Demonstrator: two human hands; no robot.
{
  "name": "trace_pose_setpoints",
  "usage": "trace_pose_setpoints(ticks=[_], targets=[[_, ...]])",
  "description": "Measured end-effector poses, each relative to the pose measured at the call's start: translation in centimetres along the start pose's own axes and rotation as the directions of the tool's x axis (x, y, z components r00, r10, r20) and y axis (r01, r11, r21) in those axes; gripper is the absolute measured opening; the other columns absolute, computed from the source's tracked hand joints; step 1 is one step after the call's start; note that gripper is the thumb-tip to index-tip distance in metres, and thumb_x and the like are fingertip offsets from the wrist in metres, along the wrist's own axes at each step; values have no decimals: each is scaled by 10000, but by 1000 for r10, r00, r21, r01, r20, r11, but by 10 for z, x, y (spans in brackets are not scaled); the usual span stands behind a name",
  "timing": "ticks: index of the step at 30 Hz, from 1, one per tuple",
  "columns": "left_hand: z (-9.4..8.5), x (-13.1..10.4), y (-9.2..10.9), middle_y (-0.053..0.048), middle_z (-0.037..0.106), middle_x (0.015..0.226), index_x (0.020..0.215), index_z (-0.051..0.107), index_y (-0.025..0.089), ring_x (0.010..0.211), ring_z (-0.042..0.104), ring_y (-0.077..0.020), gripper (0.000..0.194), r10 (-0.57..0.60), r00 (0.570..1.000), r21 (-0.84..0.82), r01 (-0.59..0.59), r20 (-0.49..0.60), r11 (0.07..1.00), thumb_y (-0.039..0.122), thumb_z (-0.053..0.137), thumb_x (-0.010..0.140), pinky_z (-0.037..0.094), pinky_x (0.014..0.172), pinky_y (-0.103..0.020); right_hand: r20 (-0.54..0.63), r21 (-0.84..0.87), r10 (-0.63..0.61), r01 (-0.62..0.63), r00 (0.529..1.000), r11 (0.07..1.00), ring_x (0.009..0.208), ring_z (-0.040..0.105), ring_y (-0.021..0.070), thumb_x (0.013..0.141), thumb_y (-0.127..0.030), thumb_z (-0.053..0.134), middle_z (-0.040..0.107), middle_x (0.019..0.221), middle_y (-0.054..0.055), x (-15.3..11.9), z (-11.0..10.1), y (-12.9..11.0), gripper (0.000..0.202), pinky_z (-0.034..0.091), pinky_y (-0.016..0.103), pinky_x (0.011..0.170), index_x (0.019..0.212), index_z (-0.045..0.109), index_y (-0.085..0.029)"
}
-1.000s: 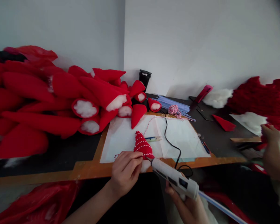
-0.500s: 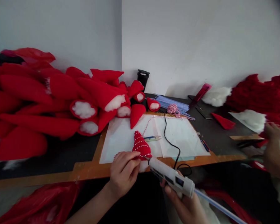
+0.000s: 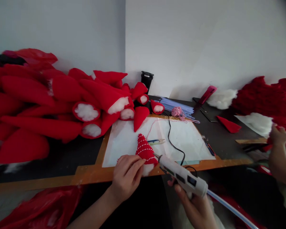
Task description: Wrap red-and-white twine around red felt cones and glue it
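Note:
A small stuffed red felt cone (image 3: 143, 147), wound with red-and-white twisted cord, stands point-up near the table's front edge. White stuffing shows at its base. My left hand (image 3: 128, 171) is closed at its lower left side, thumb and fingers pinched against the felt and cord; the exact hold of the fingertips is partly hidden. My right hand (image 3: 193, 203) grips a white hot glue gun (image 3: 181, 175) from below. The gun's nozzle points at the cone's right side, close to the cord, and a long glue stick (image 3: 231, 208) sticks out of its back.
Stuffed red cones (image 3: 38, 117) are heaped at the left. A cord ball (image 3: 177, 112) and glue sticks (image 3: 175, 105) lie behind the white paper (image 3: 188, 136), which the gun's black cable crosses. Thread snips (image 3: 157, 141) lie behind the cone. Another person's hand (image 3: 280, 136) is at far right.
The glue gun has moved right and slightly up, its nozzle going from the cone's lower front to its right edge. My left hand keeps its pinch at the cone.

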State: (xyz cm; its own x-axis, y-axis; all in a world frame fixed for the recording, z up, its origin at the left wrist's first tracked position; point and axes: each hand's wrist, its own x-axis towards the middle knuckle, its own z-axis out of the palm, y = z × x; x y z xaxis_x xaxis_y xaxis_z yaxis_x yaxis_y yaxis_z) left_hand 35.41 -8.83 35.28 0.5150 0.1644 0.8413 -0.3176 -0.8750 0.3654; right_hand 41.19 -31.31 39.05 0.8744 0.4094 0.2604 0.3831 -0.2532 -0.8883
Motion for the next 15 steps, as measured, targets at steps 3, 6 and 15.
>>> trace_pose_setpoints(ticks=[3,6,15], targets=[[0,0,-1,-142,677,1076,1010,665,129,960,640,-233,236,-18,1000,16,18,14,1000,-23,633,832,514,810,-383,60,-70,-18,22,998,997,942,750,237,891,-401,665,768,894,76,12,0,-5,187,604,311,888,909,711,-220],[-1,1,-2,-153,658,1211,996,645,154,1056,633,-257,211,-47,997,4,47,56,999,6,596,854,512,884,-420,138,-111,17,-2,990,994,980,726,250,924,-398,626,748,971,87,19,2,-4,214,560,388,981,1025,680,-218],[-3,0,-2,-148,615,1313,1022,610,176,1202,564,-270,212,-101,976,-44,111,191,993,31,532,889,438,1018,-485,264,-73,28,-9,964,997,1162,658,272,947,-371,609,713,1196,130,31,8,-10,311,500,406,1061,1207,632,-202]])
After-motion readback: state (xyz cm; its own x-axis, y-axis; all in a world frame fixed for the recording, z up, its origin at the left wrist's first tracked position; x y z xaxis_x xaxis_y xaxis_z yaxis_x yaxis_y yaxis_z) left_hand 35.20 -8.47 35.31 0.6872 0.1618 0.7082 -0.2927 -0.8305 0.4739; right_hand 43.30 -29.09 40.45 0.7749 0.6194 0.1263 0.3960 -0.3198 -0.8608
